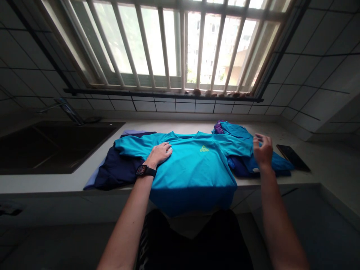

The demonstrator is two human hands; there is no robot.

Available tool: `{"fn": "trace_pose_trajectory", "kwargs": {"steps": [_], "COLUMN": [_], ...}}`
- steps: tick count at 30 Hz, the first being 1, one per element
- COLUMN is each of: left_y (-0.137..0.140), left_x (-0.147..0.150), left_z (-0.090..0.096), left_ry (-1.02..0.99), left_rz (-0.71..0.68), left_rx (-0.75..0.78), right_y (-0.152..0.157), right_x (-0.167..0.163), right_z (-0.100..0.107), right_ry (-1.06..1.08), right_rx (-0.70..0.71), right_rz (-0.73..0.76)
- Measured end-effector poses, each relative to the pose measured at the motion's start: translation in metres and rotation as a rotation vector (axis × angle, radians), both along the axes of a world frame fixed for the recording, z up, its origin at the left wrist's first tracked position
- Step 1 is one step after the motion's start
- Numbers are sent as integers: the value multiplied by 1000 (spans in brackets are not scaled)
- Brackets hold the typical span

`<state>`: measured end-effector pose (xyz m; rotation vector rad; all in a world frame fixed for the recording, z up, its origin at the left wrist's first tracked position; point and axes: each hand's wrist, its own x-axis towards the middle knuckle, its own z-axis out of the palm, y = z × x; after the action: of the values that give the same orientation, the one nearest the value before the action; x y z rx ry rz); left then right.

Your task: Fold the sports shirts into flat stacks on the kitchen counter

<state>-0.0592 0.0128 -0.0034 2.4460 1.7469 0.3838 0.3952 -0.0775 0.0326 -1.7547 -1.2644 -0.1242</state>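
Observation:
A turquoise T-shirt [194,165] with a small yellow-green chest logo lies spread front up on the counter. Its collar points to the window and its hem hangs over the front edge. My left hand [161,153], with a black watch on the wrist, rests on the shirt's left chest area, fingers lying flat and slightly bent. By the end of the right sleeve is my right hand [263,149], slightly blurred, its fingers loosely curved and apart, with nothing visible in them. Whether it touches the sleeve I cannot tell.
Dark navy clothing [119,168] lies under the left sleeve. Blue garments [261,163] and a bunched turquoise-and-purple pile [233,129] are at the right. A dark phone-like slab [292,157] lies beyond them. The sink [56,146] and faucet [69,110] are left; a barred window [180,48] is behind.

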Motion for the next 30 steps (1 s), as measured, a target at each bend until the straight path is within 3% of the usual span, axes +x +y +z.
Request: {"fn": "trace_pose_trajectory", "kwargs": {"steps": [2,4,6,8,10,13,15,17,20,23,25,27,30], "left_y": [0,0,-1,-1,-1,-1,-1,-1,0,0,0,-1,-2], "left_x": [0,0,0,1,1,1,1,0,-1,-1,0,0,1], "left_z": [0,0,0,1,2,1,1,0,0,0,0,0,2], "left_ry": [-9,-6,11,31,34,10,3,3,-6,-11,-8,-1,12], "left_rz": [-2,-3,-3,-2,-1,-5,-1,1,-6,-6,-2,-2,-7], "left_rx": [7,11,4,-9,-15,-2,6,10,11,7,6,4,-3], "right_y": [-12,-21,-27,-28,-26,-20,-14,-8,3,12,12,7,-3], "right_x": [-20,-41,-56,-60,-54,-34,-20,-10,-12,-37,-65,-95,-129], "right_z": [2,1,-2,-4,-3,-1,-2,-2,2,10,15,17,17], "right_ry": [-170,-302,-368,-331,-217,-97,-61,-30,-14,18,31,-3,-73], "right_rx": [-28,-224,-417,-479,-413,-262,-308,-421,-408,-163,17,70,-117], "right_rz": [238,475,582,588,481,42,-187,-214,-82,-31,80,351,782]}}
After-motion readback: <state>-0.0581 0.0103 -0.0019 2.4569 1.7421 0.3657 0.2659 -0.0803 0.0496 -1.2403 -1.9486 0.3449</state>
